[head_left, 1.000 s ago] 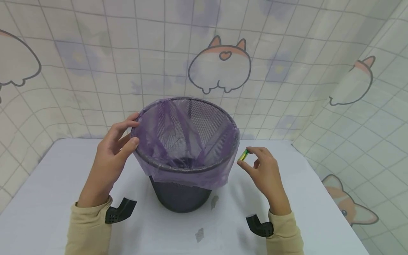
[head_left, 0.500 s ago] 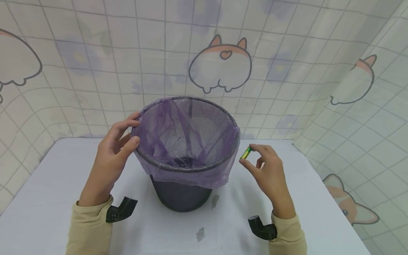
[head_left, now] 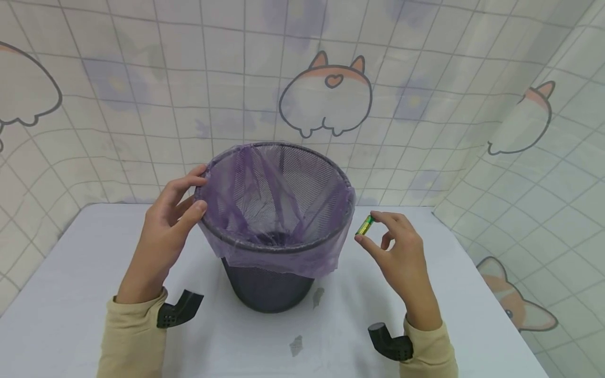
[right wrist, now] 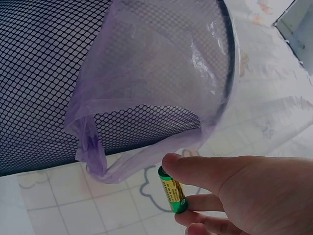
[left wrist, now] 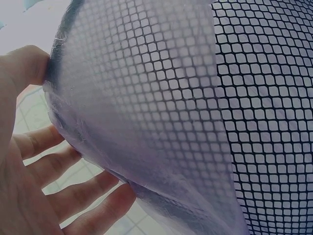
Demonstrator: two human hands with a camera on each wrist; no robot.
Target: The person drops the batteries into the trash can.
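Note:
A dark mesh trash bin point(head_left: 271, 291) stands upright, lined with a translucent purple garbage bag point(head_left: 279, 262) folded over its rim. My left hand point(head_left: 165, 226) holds the bin's left rim. In the left wrist view, the thumb point(left wrist: 35, 63) lies against the rim and the spread fingertips meet the bag's edge. To the right of the bin, my right hand point(head_left: 402, 257) pinches a small green-and-gold battery point(head_left: 365, 226) between thumb and fingertips. The battery point(right wrist: 173, 190) is tilted and apart from the bag, near its hanging fold in the right wrist view.
The bin stands on a white table point(head_left: 236, 352) with two grey worn patches near its front. Behind and to the right hangs a tile-patterned curtain point(head_left: 402, 68) with cartoon corgis. Black wrist mounts point(head_left: 179, 311) sit on both sleeves.
My right hand has shifted slightly right, away from the bin, with the battery still pinched. The left hand and the bin stay in place.

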